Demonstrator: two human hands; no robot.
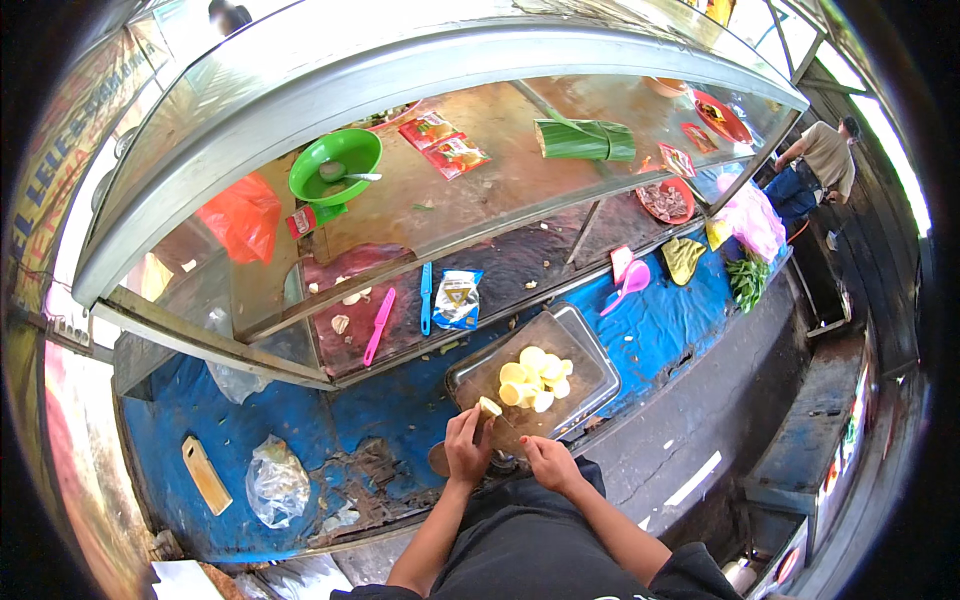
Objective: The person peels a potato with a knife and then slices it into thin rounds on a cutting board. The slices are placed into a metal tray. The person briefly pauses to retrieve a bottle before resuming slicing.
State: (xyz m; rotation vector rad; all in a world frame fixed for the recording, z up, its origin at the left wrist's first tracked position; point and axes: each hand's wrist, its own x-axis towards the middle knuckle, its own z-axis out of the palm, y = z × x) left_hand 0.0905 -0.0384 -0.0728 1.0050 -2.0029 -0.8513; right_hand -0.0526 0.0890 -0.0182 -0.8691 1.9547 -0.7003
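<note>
A pile of pale yellow round slices point(536, 379) sits on a worn brown cutting board point(570, 341), which lies on a metal-rimmed tray point(602, 360). My left hand point(467, 448) pinches one more pale yellow piece point(490, 406) over the board's near edge. Closed at the same edge, my right hand point(553, 465) grips what looks like a thin knife point(510, 426); its handle is hidden in the fingers. The blade points towards the left hand's piece. Whether it touches that piece I cannot tell.
Behind the board stands a glass display case holding a green bowl point(349, 154) and a banana-leaf bundle point(585, 140). A pink knife point(379, 327), blue knife point(426, 298), sachet point(457, 298) and pink ladle point(628, 285) lie nearby. Leftward is a plastic bag point(277, 480). A person point(814, 165) stands far right.
</note>
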